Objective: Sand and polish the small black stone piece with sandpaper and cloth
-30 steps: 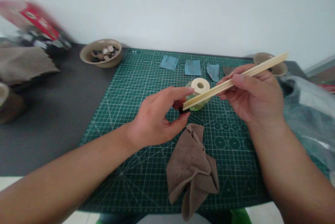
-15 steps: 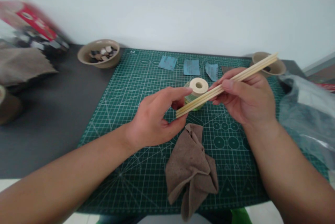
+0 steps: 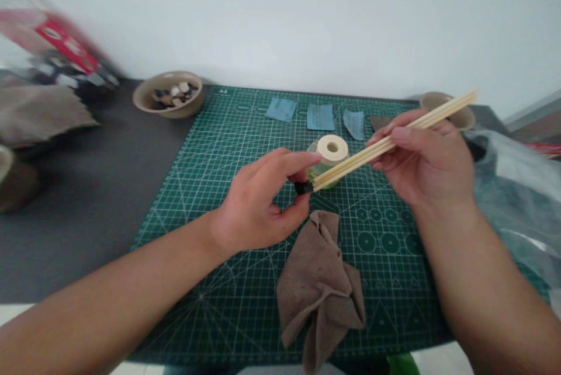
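Observation:
My right hand point(image 3: 423, 159) pinches a small bundle of thin pale wooden sticks point(image 3: 355, 160) between thumb and fingers. The bundle slants, its upper end to the right and its lower end near my left hand point(image 3: 263, 200). Between the thumb and fingers of that left hand is a small black piece point(image 3: 303, 188), touching the sticks' lower ends. Behind the sticks stands a clear jar with green at its base, partly hidden, topped by a cream ring-shaped lid point(image 3: 332, 149). A crumpled brown cloth point(image 3: 322, 281) lies below the hands.
Under everything lies a green cutting mat point(image 3: 210, 188). Blue packets point(image 3: 321, 117) line its far side. A bowl of small chips point(image 3: 169, 94) is at the back left, and another bowl point(image 3: 464, 118) is behind my right hand. Clear plastic point(image 3: 517, 188) lies at the right.
My right hand has drawn the sticks up and to the right. The black piece now shows at their lower ends, in my left hand, which has hardly moved.

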Demonstrator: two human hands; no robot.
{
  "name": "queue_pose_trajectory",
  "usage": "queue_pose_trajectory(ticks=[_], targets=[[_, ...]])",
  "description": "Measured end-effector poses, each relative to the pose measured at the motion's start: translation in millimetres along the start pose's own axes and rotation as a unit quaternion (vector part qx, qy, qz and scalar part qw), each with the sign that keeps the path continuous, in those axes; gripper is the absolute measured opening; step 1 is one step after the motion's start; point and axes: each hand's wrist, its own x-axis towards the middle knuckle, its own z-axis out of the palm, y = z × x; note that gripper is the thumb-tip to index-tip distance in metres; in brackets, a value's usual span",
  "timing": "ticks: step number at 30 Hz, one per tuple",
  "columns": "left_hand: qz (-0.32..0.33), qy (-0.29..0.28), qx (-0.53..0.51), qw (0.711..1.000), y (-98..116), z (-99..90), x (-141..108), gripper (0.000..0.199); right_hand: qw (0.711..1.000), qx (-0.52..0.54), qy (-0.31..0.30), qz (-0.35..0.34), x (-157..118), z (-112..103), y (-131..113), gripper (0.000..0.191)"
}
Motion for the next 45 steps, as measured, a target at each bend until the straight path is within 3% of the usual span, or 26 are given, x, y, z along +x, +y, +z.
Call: queue_pose_trajectory(ticks=[8,14,21,28,45], targets=[[0.074,0.007,0.014,0.997,1.8,-4.4,1.0,0.049,0.999,0.000,-0.038,0.010,-2.7,2.8,-2.0,0.010],[0.094,0.008,-0.001,0.996,3.0,-5.2,0.7,0.049,0.999,0.002,-0.044,0.031,-4.6,3.7,-1.3,0.009],[0.074,0.005,-0.004,0.997,4.9,-7.0,1.3,0.049,1.000,-0.005,-0.005,-0.008,0.6,-3.8,0.6,0.007],[0.083,-0.005,-0.015,0.996,1.7,-5.2,2.0,0.050,0.999,-0.009,-0.026,0.019,-1.9,0.4,1.4,0.007],[0.056,-0.016,-0.027,0.998,0.1,-1.9,1.3,0.054,1.000,-0.003,-0.013,-0.010,-0.9,0.7,2.1,0.005]])
